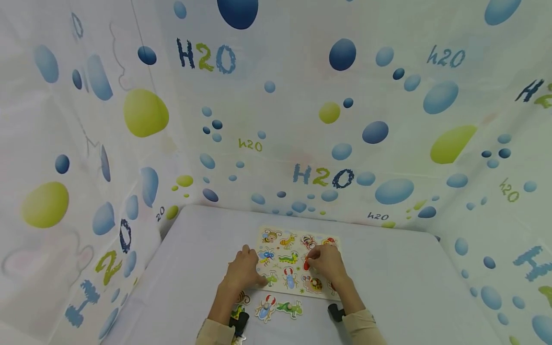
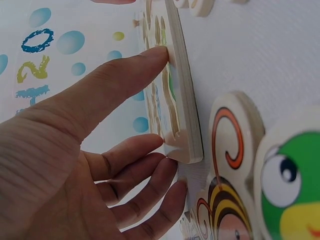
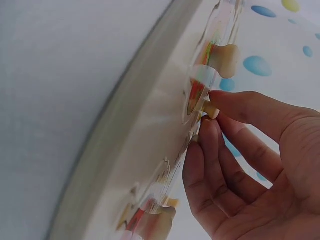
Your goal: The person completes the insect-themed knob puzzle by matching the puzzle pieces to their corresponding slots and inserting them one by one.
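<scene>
A light wooden puzzle board [image 1: 276, 287] printed with insects lies flat on the table. My left hand [image 1: 243, 270] steadies its near left corner; in the left wrist view the straight thumb [image 2: 125, 70] presses the board's face and relaxed fingers touch its side. Over the board's right part, my right hand [image 1: 328, 261] pinches the small knob [image 3: 211, 109] of a red puzzle piece [image 3: 195, 95], mostly covered by fingers in the head view. Just in front of the board lie a blue-and-red beetle piece [image 1: 265, 307] and a green grasshopper piece [image 1: 290, 309].
Beside my left wrist lie more loose pieces, including a striped one with curled antennae [image 2: 230, 150] and one with a green face [image 2: 290, 180]. A white cloth covers the table [image 1: 207, 235]; bubble-printed curtains [image 1: 284, 115] stand behind and at both sides.
</scene>
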`<state>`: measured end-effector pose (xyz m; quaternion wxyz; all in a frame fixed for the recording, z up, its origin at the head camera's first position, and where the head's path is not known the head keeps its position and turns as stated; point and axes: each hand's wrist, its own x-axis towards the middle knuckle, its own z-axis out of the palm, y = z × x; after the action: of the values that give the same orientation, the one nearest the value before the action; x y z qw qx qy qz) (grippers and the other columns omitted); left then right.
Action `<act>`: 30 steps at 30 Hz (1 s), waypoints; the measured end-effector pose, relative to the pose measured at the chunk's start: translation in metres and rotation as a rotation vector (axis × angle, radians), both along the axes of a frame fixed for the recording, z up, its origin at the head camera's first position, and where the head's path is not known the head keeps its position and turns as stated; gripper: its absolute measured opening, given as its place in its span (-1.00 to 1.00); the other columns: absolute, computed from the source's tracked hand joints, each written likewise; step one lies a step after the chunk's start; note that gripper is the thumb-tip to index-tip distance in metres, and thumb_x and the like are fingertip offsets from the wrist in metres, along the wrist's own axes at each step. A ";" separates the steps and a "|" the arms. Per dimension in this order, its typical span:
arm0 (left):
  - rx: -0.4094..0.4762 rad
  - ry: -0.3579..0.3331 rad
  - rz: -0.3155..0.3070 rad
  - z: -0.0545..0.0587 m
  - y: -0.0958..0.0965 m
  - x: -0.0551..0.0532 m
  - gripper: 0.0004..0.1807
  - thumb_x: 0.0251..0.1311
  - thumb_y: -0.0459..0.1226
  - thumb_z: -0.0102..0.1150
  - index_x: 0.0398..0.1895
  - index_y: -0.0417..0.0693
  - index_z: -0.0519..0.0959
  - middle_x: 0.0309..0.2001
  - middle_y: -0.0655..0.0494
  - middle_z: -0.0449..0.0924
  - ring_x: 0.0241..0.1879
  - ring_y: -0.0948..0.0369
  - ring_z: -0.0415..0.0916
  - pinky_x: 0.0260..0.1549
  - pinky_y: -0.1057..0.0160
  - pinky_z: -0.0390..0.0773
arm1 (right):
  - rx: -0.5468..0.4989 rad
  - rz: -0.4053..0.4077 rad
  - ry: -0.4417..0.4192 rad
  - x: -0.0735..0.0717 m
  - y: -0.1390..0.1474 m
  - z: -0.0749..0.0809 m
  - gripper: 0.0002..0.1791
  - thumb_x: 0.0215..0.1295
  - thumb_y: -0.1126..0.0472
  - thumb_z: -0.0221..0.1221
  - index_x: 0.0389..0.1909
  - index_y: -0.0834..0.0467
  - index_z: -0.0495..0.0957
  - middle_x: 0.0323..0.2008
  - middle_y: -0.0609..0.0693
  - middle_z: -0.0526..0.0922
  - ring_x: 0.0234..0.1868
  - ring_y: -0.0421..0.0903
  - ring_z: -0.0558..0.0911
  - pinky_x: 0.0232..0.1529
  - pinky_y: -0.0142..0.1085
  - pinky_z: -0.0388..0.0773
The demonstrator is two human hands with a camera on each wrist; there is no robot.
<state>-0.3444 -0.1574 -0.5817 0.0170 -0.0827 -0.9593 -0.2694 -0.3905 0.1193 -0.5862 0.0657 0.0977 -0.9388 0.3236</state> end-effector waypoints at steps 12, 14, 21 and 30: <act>-0.007 -0.024 0.006 0.001 0.007 -0.001 -0.33 -0.24 -0.08 0.77 -0.21 -0.22 0.52 -0.20 -0.01 0.34 -0.25 0.06 0.32 -0.27 -0.16 0.58 | -0.020 -0.014 -0.034 0.003 0.008 -0.009 -0.92 0.18 0.25 0.47 -0.39 0.05 0.74 -0.48 -0.17 0.66 -0.41 -0.21 0.58 -0.31 -0.21 0.57; -0.003 -0.026 0.004 0.000 0.008 -0.001 -0.33 -0.24 -0.08 0.77 -0.20 -0.22 0.53 -0.20 -0.01 0.34 -0.25 0.06 0.32 -0.26 -0.16 0.58 | -0.028 -0.008 -0.030 0.004 0.009 -0.008 -0.92 0.20 0.25 0.47 -0.39 0.06 0.74 -0.48 -0.18 0.65 -0.41 -0.21 0.58 -0.31 -0.21 0.57; -0.017 -0.029 -0.002 -0.001 0.006 -0.002 -0.33 -0.21 -0.06 0.75 -0.16 -0.22 0.54 -0.17 -0.02 0.35 -0.23 0.06 0.34 -0.27 -0.12 0.58 | -0.043 0.006 -0.012 0.005 0.009 -0.003 -0.93 0.24 0.22 0.46 -0.37 0.05 0.74 -0.46 -0.18 0.67 -0.39 -0.22 0.60 -0.29 -0.21 0.59; -0.106 -0.021 -0.013 0.006 0.008 -0.002 -0.28 -0.19 -0.06 0.75 -0.10 -0.28 0.53 -0.16 -0.03 0.35 -0.22 0.05 0.35 -0.28 -0.10 0.58 | -0.036 -0.013 -0.003 0.008 0.019 0.013 -0.94 0.27 0.16 0.46 -0.31 0.02 0.76 -0.40 -0.19 0.70 -0.34 -0.23 0.64 -0.26 -0.20 0.62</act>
<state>-0.3464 -0.1498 -0.5754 0.0006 -0.0869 -0.9718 -0.2191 -0.3828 0.1383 -0.5730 0.0683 0.0901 -0.9335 0.3402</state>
